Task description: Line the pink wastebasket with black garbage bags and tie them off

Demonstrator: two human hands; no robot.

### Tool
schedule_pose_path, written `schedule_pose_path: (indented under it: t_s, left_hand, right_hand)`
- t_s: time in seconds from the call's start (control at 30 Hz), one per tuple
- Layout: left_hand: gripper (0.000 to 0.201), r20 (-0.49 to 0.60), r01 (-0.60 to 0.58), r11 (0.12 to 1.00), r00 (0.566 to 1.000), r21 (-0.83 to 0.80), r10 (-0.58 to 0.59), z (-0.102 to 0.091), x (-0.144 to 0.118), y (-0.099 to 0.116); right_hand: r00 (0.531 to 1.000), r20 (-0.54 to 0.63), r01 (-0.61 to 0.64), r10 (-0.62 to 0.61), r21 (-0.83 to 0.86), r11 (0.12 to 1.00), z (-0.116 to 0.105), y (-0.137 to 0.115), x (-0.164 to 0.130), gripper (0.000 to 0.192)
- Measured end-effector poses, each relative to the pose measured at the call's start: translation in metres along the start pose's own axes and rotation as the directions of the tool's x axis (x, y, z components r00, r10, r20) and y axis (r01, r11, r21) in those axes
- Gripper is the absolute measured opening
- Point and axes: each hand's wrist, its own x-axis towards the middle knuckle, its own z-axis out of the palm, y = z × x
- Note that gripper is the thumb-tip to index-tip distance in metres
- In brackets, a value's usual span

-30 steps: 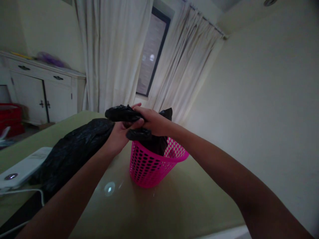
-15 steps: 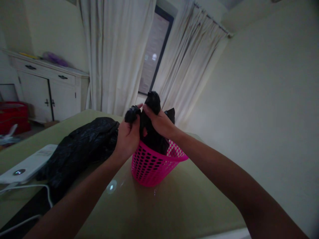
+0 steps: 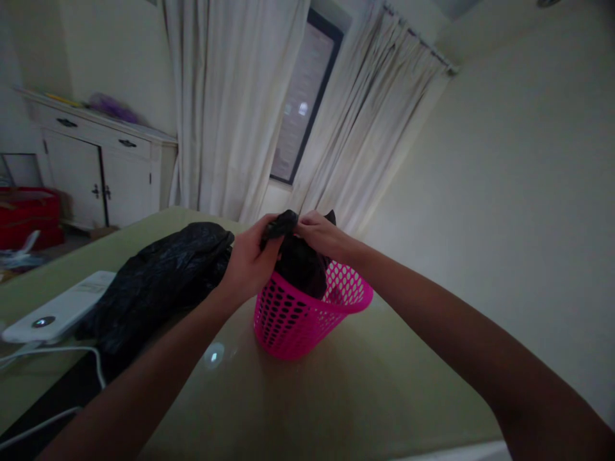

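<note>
A black plastic bag [image 3: 302, 266] hangs down into a pink perforated basket [image 3: 293, 323], which stands on the table. My left hand [image 3: 252, 256] is closed round a gathered part of the bag above the basket's left rim. Beside it, my right hand [image 3: 321, 234] pinches the bag's upper edge, its fingertips close to the left hand's bunch. The lower part of the bag is hidden behind the basket wall. Left of the basket lies another black plastic bag [image 3: 173, 275], crumpled and touching neither hand.
A white power bank [image 3: 62, 304] with a white cable [image 3: 96, 362] lies on the table [image 3: 336, 397] at the left. Behind stand a white cabinet [image 3: 125, 173] and long curtains [image 3: 230, 109]. A red bag [image 3: 29, 214] is on the floor at far left.
Both hands have come closer together. The right hand has moved lower and its tall bunch of black plastic no longer sticks up. The left hand has shifted slightly right.
</note>
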Motion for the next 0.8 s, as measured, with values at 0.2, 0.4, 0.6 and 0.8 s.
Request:
schedule_pose_path:
  t_s: [0.2,0.4,0.6,0.8]
  left_hand:
    - [0.038,-0.082,0.119,0.979,0.988,-0.166,-0.134,0.004,0.007,-0.014]
    - [0.042,-0.107,0.169,0.968,0.976,-0.186,-0.191,0.004,0.012,-0.017]
    - [0.044,-0.067,0.185,0.957,0.977,-0.225,-0.205,0.005,0.014,-0.013]
    - [0.042,0.06,0.239,0.926,0.971,-0.293,-0.232,0.005,0.015,-0.011]
  right_hand:
    - [0.982,0.175,0.059,-0.073,0.08,0.995,-0.01,-0.006,-0.012,0.022]
    - [0.99,0.107,0.089,-0.091,0.024,0.996,-0.001,0.003,-0.009,0.012]
    - [0.999,0.034,-0.027,0.021,0.188,0.982,0.004,0.005,-0.013,0.023]
    - [0.985,0.118,-0.159,0.127,0.322,0.933,0.005,0.011,-0.024,0.049]
